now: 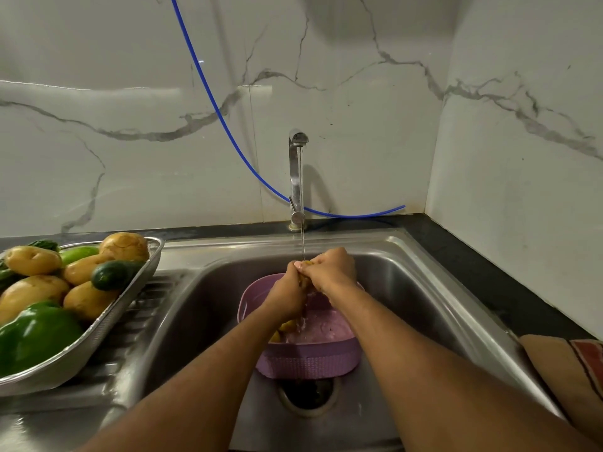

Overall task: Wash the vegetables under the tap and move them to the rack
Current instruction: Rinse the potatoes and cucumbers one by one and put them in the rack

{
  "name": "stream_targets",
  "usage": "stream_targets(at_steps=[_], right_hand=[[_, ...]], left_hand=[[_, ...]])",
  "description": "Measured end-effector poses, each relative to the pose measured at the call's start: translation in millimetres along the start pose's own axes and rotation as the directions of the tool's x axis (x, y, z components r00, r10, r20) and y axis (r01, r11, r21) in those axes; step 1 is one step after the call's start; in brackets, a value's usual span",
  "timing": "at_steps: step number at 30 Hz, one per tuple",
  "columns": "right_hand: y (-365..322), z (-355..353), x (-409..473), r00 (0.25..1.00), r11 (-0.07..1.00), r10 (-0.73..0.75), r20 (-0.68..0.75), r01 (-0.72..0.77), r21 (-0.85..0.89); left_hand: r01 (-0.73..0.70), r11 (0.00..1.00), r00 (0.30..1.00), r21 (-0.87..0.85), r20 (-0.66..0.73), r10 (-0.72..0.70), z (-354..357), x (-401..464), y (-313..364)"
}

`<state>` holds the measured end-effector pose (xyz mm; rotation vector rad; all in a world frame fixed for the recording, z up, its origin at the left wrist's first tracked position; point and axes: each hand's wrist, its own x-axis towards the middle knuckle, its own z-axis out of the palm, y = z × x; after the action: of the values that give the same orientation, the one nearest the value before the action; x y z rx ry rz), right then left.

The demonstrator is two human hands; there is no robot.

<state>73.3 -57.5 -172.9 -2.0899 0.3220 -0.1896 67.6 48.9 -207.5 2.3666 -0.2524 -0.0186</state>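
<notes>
Your left hand (287, 287) and right hand (329, 270) curl tightly around a yellow potato (305, 272) under the tap (297, 177) stream, over the ribbed purple plastic basket (310, 357) in the steel sink (408, 288); the mesh rack (98, 331) of smooth vegetables sits left.

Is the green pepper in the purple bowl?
No, the green pepper lies in the metal rack beside the sink, while the purple bowl sits inside the sink under both hands.

No readable text or labels anywhere
</notes>
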Motion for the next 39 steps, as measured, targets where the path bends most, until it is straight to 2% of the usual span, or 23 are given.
stream_targets(at_steps=[3, 6, 9, 11, 13, 14, 16, 18, 22, 24, 26, 32, 36, 39], right_hand=[[5, -1, -2, 0.988, 0.996, -0.053, 0.145, 0.042, 0.078], [13, -6, -1, 0.948, 0.975, -0.023, 0.318, -0.049, 0.218], [14, -8, -1, 0.923, 0.943, -0.007, 0.386, -0.122, 0.31], [12, -9, -2, 0.92, 0.927, -0.013, 0.391, -0.135, 0.349], [9, -9, -5, 0.923, 0.9, -0.005, 0.384, -0.163, 0.404], [9, -8, -7, 0.928, 0.883, 0.007, 0.372, -0.18, 0.434], [7, -3, -9, 0.945, 0.855, 0.045, 0.324, -0.204, 0.476], [3, 3, -11, 0.959, 0.871, 0.063, 0.276, -0.188, 0.454], [-3, 13, -16, 0.99, 0.921, 0.005, 0.142, -0.06, 0.386], [-2, 16, -18, 0.995, 0.952, -0.045, 0.094, 0.014, 0.305], [-1, 15, -17, 0.995, 0.955, -0.058, 0.082, 0.031, 0.295], [1, -1, -10, 0.977, 0.836, 0.106, 0.184, -0.188, 0.516], [-5, 10, -12, 0.974, 0.837, 0.095, 0.205, -0.189, 0.514], [25, 46, 32, 0.951, 0.848, 0.058, 0.303, -0.207, 0.488]], left_hand=[[0.015, 1.0, 1.0, 0.011, -0.007, -0.015, 0, -1, 0], [0.055, 0.997, 0.998, -0.056, -0.011, -0.056, -2, -2, -1], [0.18, 0.945, 0.983, -0.274, 0.03, -0.179, -3, 0, 4], [0.284, 0.819, 0.956, -0.498, 0.088, -0.279, -5, 0, 10], [0.339, 0.633, 0.933, -0.696, 0.161, -0.323, -9, -4, 16], [0.349, 0.548, 0.927, -0.76, 0.193, -0.323, -10, -5, 19], [0.343, 0.45, 0.928, -0.825, 0.221, -0.301, -11, -4, 23], [0.35, 0.443, 0.926, -0.825, 0.235, -0.294, -10, -5, 28], [0.325, 0.492, 0.926, -0.808, 0.166, -0.34, -4, 0, 29], [0.295, 0.551, 0.935, -0.781, 0.117, -0.335, -2, 6, 25], [0.267, 0.606, 0.946, -0.75, 0.085, -0.312, -3, 10, 22], [0.341, 0.614, 0.94, -0.712, 0.261, -0.22, -13, -7, 28], [0.308, 0.634, 0.949, -0.709, 0.18, -0.26, -6, -2, 35], [0.313, 0.59, 0.942, -0.744, 0.167, -0.29, -2, 5, 37]])
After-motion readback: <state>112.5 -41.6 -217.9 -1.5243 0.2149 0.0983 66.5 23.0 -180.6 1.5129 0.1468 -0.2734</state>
